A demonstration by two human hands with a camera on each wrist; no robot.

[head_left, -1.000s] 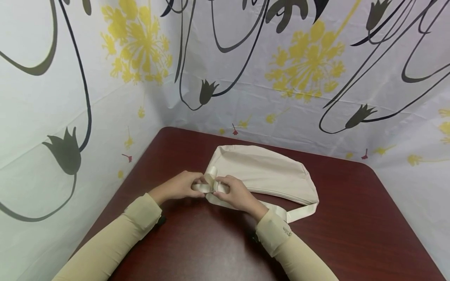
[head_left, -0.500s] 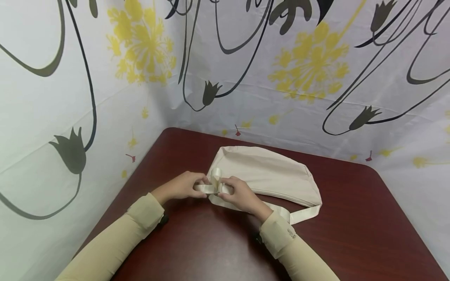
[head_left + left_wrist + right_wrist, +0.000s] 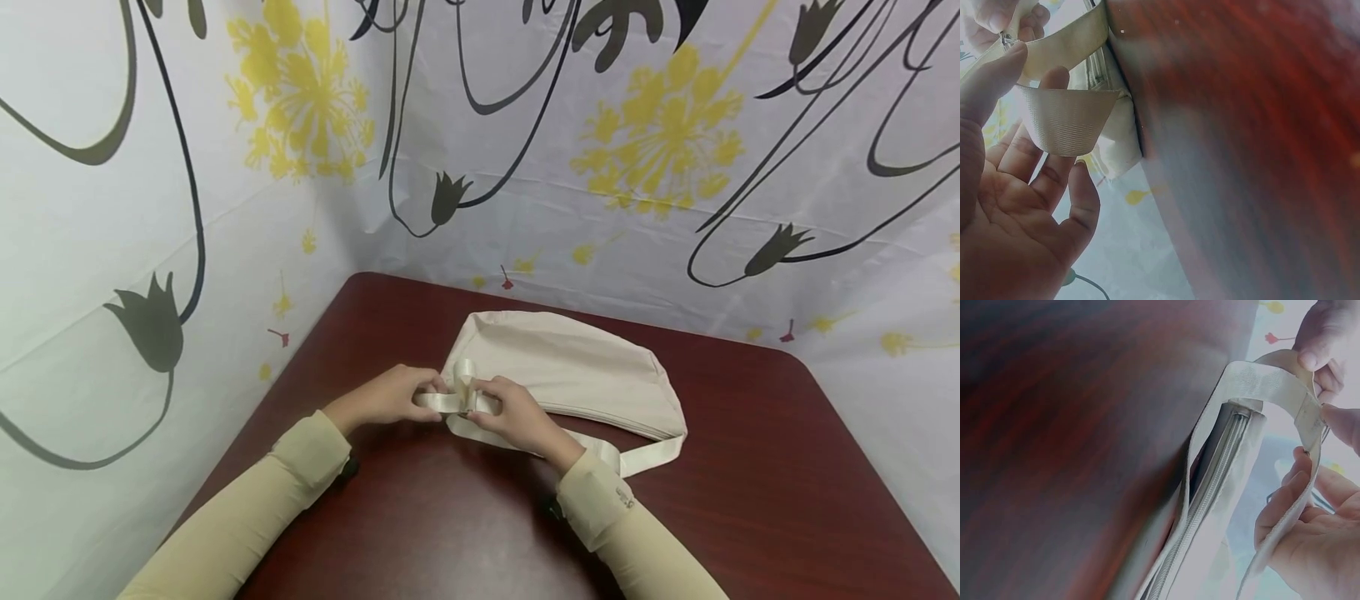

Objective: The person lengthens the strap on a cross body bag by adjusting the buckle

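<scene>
Presently, the cream bag [image 3: 577, 367] lies on the dark red table [image 3: 420, 517], right of centre in the head view, its zip [image 3: 1225, 456] running along the lower edge; its inside is hidden, so whether it contains anything cannot be told. Near the middle of that view, the left hand [image 3: 393, 396] and right hand [image 3: 517, 419] each pinch its looped strap [image 3: 441, 403] between thumb and fingers, the left's other fingers loosely bent.
</scene>
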